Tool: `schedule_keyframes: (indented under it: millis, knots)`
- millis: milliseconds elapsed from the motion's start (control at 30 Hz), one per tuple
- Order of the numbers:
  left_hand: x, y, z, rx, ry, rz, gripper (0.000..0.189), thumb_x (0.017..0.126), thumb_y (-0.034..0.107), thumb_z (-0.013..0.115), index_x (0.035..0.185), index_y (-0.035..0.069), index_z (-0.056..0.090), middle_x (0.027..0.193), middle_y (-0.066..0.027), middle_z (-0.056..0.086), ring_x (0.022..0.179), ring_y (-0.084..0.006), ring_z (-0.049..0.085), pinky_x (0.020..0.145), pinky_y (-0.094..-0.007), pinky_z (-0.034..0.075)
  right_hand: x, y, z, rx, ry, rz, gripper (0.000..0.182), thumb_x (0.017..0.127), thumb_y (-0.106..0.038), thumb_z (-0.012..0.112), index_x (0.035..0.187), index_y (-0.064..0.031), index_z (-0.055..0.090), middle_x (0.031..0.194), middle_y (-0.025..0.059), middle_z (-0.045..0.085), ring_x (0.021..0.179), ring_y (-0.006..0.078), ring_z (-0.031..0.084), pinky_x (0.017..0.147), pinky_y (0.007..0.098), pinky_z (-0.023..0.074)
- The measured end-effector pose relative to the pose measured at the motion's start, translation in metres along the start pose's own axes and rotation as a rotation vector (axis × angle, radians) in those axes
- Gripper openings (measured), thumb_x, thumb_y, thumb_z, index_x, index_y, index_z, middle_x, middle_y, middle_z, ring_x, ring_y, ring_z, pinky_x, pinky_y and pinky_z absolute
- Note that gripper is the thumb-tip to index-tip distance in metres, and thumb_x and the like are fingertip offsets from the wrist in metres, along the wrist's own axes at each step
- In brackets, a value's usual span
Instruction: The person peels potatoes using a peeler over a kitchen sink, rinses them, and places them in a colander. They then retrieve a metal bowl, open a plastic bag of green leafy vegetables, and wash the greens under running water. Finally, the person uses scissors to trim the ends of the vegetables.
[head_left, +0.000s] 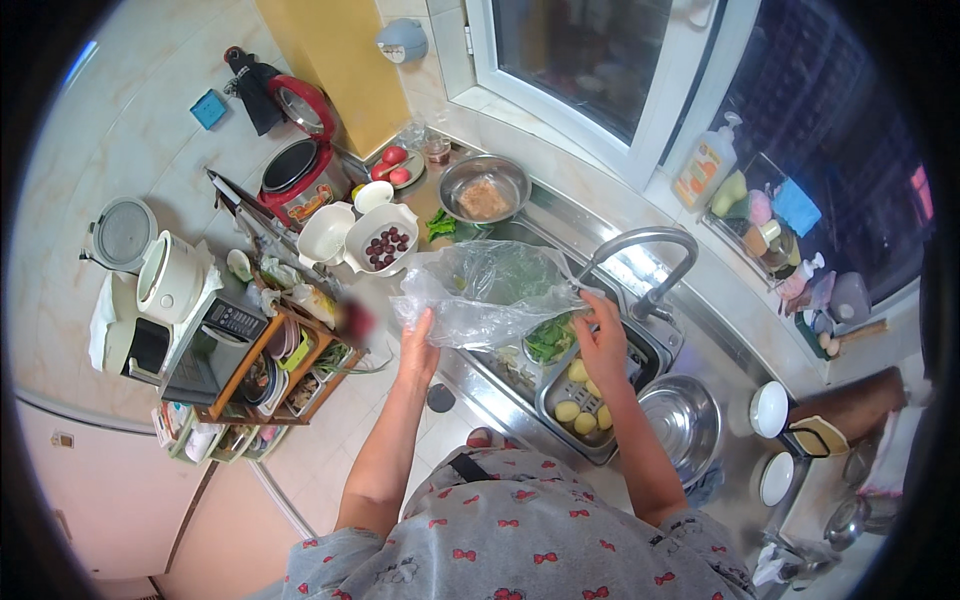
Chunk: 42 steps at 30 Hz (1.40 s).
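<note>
A clear plastic bag (491, 296) is stretched between my two hands above the sink. My left hand (420, 346) grips its left edge, while the fingers of my right hand (601, 337) pinch its right end beside the faucet. Something green shows through the film; whether it is inside or behind the bag I cannot tell. Below the bag, leafy greens (551, 339) sit in the sink area, partly hidden. Several peeled potatoes (568, 410) lie in a perforated drain basket (550, 397) under my right forearm.
The curved faucet (651, 234) rises behind my right hand. A metal bowl with a brown block (484, 198) stands at the back, and an empty-looking steel basin (681, 420) at the right. White colanders, one with dark red fruit (386, 247), and an open rice cooker (296, 176) are at the left.
</note>
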<state>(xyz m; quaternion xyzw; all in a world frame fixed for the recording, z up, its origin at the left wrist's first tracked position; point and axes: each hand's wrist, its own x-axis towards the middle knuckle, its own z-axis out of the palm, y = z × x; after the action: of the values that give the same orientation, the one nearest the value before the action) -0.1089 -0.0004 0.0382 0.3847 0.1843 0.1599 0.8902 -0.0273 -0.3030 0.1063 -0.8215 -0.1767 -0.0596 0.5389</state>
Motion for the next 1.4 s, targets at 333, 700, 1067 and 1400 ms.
schedule_keyframes:
  millis: [333,700,1067,1400]
  knots:
    - [0.002,0.014,-0.033,-0.01,0.226,0.075,0.043,0.093,0.029,0.064,0.132,0.016,0.049,0.121,-0.0038,0.061,0.112,-0.0225,0.058,0.093,-0.0452,0.05,0.015,-0.023,-0.021,0.117,0.116,-0.076,0.048,0.091,0.005,0.053,0.137,-0.004,0.047,0.135,0.0106,0.05,0.093,0.0124,0.061,0.075,0.0221,0.0511]
    - [-0.004,0.007,-0.05,-0.04,0.291,0.022,0.035,0.095,0.028,0.06,0.127,0.016,0.054,0.111,-0.0026,0.062,0.098,-0.0159,0.061,0.08,-0.0368,0.051,0.027,-0.05,-0.019,0.078,0.099,-0.155,0.049,0.092,0.003,0.052,0.141,-0.004,0.043,0.14,0.0107,0.048,0.096,0.0125,0.063,0.072,0.0215,0.0491]
    - [-0.01,-0.009,-0.055,0.331,0.192,-0.103,0.054,0.098,0.054,0.046,0.133,0.012,0.051,0.115,-0.0032,0.06,0.104,-0.0164,0.057,0.086,-0.0406,0.049,0.042,-0.043,0.002,0.091,0.012,-0.18,0.049,0.09,0.003,0.054,0.138,-0.0034,0.047,0.125,0.0136,0.055,0.091,0.0151,0.064,0.064,0.0222,0.0506]
    - [-0.017,0.003,-0.049,-0.108,0.172,-0.095,0.046,0.1,0.045,0.044,0.134,0.014,0.048,0.127,-0.0066,0.058,0.113,-0.0251,0.058,0.088,-0.0479,0.053,0.046,-0.062,-0.01,0.85,-0.156,0.218,0.049,0.102,-0.022,0.044,0.149,-0.0115,0.035,0.154,0.015,0.031,0.123,0.0289,0.054,0.082,0.0314,0.05]
